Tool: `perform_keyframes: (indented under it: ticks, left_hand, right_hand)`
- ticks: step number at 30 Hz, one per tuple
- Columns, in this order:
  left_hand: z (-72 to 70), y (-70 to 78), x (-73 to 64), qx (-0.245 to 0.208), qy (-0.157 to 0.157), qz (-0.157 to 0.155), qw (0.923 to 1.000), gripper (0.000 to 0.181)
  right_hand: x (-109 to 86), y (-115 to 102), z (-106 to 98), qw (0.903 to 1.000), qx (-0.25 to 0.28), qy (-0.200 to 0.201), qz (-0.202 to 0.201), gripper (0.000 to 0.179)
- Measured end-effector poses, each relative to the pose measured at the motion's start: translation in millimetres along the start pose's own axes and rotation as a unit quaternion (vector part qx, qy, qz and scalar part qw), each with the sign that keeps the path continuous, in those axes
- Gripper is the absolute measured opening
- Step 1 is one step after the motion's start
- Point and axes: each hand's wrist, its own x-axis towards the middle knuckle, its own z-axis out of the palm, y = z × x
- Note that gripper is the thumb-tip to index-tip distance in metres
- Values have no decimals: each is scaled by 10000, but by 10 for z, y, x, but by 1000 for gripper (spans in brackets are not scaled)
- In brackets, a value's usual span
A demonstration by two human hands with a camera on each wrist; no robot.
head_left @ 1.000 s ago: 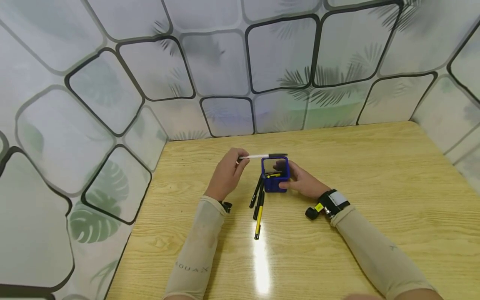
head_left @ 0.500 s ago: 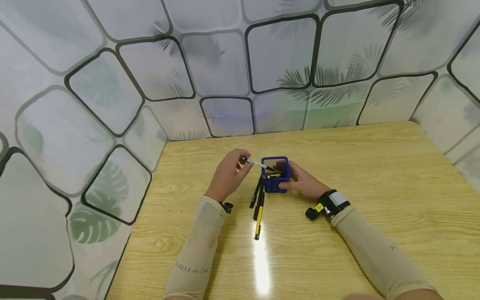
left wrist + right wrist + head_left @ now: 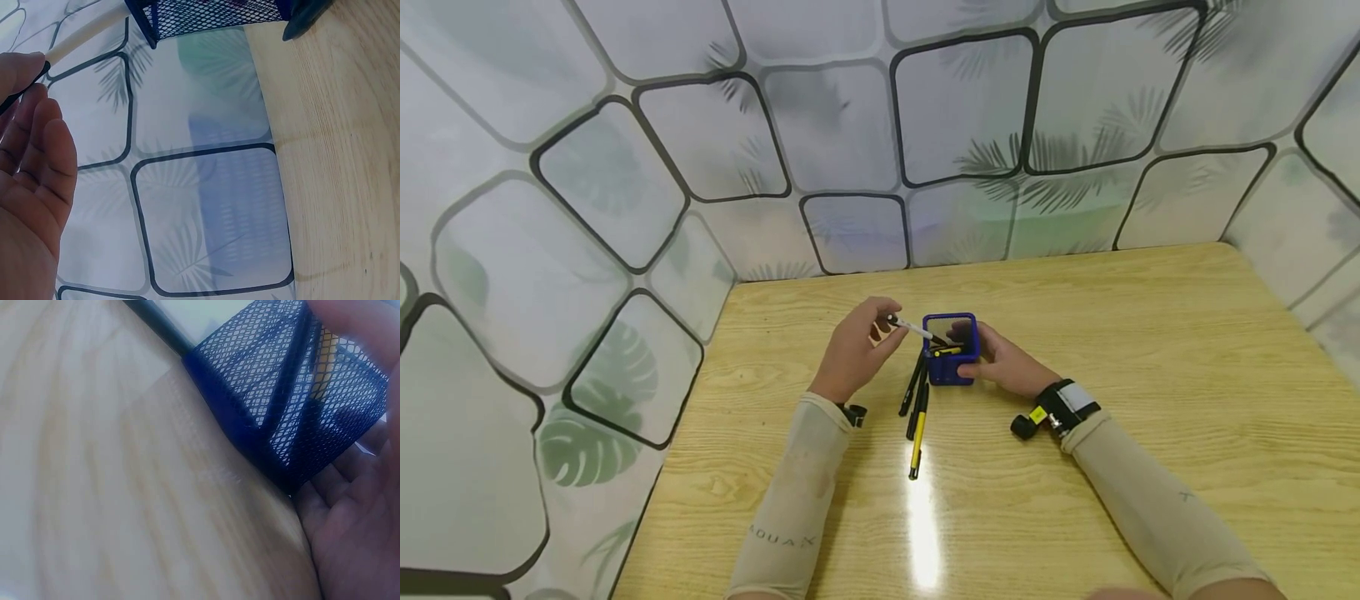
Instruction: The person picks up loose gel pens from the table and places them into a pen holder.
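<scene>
White pen: slants down from the left hand [image 3: 856, 348], its black tip inside the mouth of the mesh pen holder [image 3: 951, 372].
Left grip: thumb and fingers pinch the white pen [image 3: 917, 330] near its dark upper end.
Pen holder: blue, square, on the tabletop [image 3: 1120, 342]; yellow pen [image 3: 951, 352] inside.
Right grip: right hand [image 3: 1013, 363] wraps the holder, thumb on the near face.
Loose pens: black pens [image 3: 909, 392] and a yellow-black pen [image 3: 918, 442], just left of the holder.
Backdrop: leaf-print wall covering [image 3: 850, 125].
</scene>
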Motion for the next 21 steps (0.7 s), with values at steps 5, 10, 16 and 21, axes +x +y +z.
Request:
perform_keyframes:
  ticks: [5, 10, 16, 21]
  left_hand:
    - [7, -4, -3, -127, 119, 80, 9998, 33]
    - [-2, -3, -3, -64, 234, 118, 9996, 28]
    - [0, -3, -8, 9, 264, 139, 9996, 24]
    - [12, 3, -20, 17, 265, 111, 9996, 25]
  right_hand:
    - [3, 14, 2, 10000, 33, -34, -58, 79]
    - [6, -5, -6, 9999, 78, -58, -59, 81]
    - [14, -1, -6, 10000, 3, -32, -47, 79]
    - [-7, -20, 6, 10000, 39, -26, 15, 79]
